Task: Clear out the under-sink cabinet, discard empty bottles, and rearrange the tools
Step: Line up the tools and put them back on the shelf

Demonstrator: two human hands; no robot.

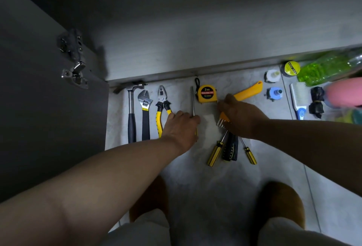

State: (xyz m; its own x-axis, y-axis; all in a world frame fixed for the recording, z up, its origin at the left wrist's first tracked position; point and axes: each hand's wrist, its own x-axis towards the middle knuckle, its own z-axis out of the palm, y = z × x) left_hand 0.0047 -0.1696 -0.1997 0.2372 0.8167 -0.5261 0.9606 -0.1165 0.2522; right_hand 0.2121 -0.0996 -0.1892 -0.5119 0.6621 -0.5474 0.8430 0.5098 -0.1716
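Observation:
Tools lie in a row on the grey floor before the open cabinet (195, 40): a hammer (131, 112), an adjustable wrench (145, 112), yellow-black pliers (162, 108) and a yellow tape measure (207, 93). My left hand (180, 126) grips a screwdriver (193, 100); its steel shaft points away from me and its handle is mostly hidden under the hand. My right hand (239, 116) curls over a yellow-handled tool (248, 92), with metal prongs showing below the palm. Three more screwdrivers (215, 153) lie just under that hand.
The cabinet door (39, 89) stands open at left with its hinge (74, 59). At right are a green bottle (329, 67), a pink bottle (344, 91), a yellow tape roll (291, 68), a white brush (298, 98) and small fittings (275, 93). My knees and slippers are at the bottom.

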